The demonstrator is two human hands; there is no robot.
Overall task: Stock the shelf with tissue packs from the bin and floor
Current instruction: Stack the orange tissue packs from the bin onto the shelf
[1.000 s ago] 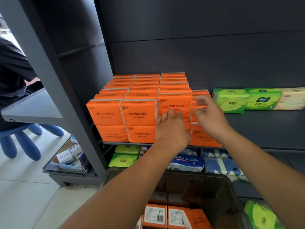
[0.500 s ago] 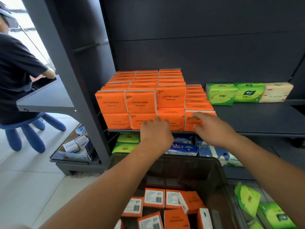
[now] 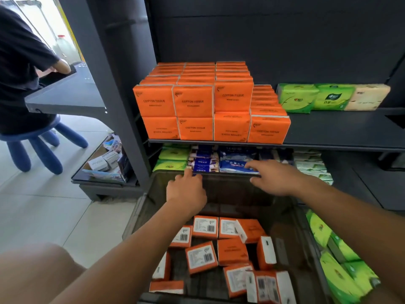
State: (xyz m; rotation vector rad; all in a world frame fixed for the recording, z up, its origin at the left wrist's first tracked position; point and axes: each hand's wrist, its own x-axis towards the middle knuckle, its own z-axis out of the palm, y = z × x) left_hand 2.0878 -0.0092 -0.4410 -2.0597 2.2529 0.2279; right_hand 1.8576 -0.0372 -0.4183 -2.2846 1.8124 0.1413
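Observation:
Orange cotton tissue packs (image 3: pixel 195 102) stand stacked two high on the left of the dark shelf (image 3: pixel 328 130). Several loose orange packs (image 3: pixel 202 256) lie in the dark bin (image 3: pixel 140 216) below. My left hand (image 3: pixel 186 190) hovers over the bin's far edge, empty, fingers loosely spread. My right hand (image 3: pixel 274 177) is beside it to the right, palm down, fingers apart, holding nothing. Both hands are in front of the lower shelf's blue packs (image 3: pixel 236 164).
Green and cream packs (image 3: pixel 331 97) sit on the shelf to the right. Green packs (image 3: pixel 341 264) lie on the floor right of the bin. A person on a blue stool (image 3: pixel 39 145) sits at left by a grey table (image 3: pixel 72 95). A low tray holds small boxes (image 3: pixel 105 163).
Both hands have left the orange stack on the shelf and dropped down toward the bin. My view has tilted down, showing more of the bin.

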